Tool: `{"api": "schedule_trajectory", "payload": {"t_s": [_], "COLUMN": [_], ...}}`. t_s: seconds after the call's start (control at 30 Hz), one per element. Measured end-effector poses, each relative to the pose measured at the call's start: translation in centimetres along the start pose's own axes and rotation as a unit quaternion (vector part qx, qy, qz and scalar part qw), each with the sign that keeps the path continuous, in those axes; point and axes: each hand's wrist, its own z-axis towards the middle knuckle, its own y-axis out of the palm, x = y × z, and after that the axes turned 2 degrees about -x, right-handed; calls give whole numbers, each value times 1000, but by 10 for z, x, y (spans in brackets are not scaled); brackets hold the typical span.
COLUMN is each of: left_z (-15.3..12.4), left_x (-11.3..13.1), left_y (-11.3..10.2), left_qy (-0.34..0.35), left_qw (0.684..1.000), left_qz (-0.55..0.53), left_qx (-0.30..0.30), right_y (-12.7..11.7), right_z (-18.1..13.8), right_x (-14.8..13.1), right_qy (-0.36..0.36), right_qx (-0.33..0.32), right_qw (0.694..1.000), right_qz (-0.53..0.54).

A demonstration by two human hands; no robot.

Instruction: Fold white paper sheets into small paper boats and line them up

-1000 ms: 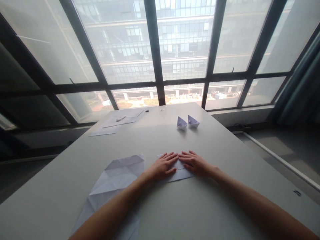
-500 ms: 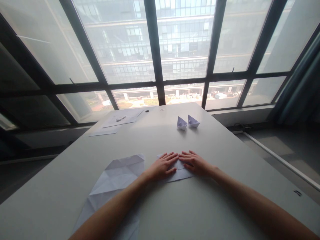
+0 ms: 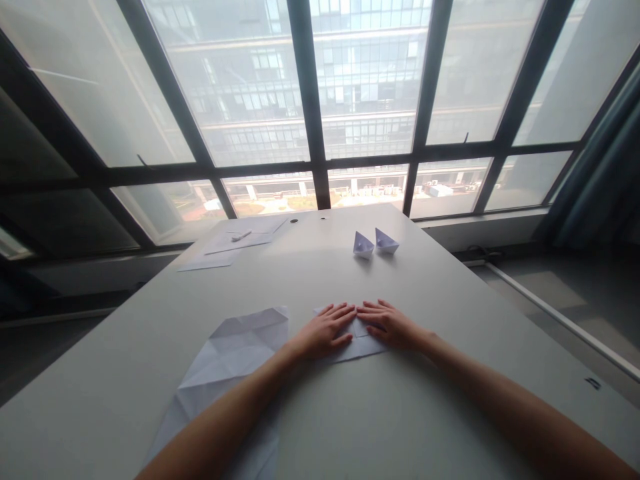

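Under both palms lies a folded sheet of white paper [image 3: 361, 347], flat on the white table. My left hand [image 3: 327, 331] rests on its left part, fingers stretched out and pointing to the right. On its right part lies my right hand [image 3: 391, 325], also flat, its fingertips almost meeting those of the left. A fold line shows in the gap between the hands; much of the paper is covered by them. Left of it, a larger creased sheet [image 3: 235, 353] lies partly beneath my left forearm.
Two folded paper boats [image 3: 363, 247] stand side by side farther back. Flat sheets [image 3: 213, 259] lie at the far left with a small white object [image 3: 242, 236] on top. The table [image 3: 425, 427] reaches toward large windows; a dark curtain [image 3: 595, 173] hangs at right.
Both hands stay pressed on the folded paper in nearly the same place. Only a very slight shift of the whole view shows.
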Motion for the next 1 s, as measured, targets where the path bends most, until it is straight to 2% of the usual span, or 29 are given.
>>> {"api": "schedule_trajectory", "payload": {"t_s": [0.5, 0.7, 0.8, 1.0], "left_z": [0, 0, 0, 1], "left_x": [-1, -1, -1, -2], "left_y": [1, 0, 0, 2], "left_qy": [1, 0, -2, -11], "left_qw": [1000, 1000, 1000, 1000], "left_qz": [4, 4, 5, 4], "left_qx": [-1, -8, -8, -8], "right_y": [-1, 1, 4, 5], "right_z": [0, 0, 0, -3], "right_x": [0, -1, 2, 11], "right_qy": [1, 10, 40, 156], "right_qx": [-10, 4, 20, 99], "right_qw": [1000, 1000, 999, 980], "right_qz": [-6, -7, -17, -68]}}
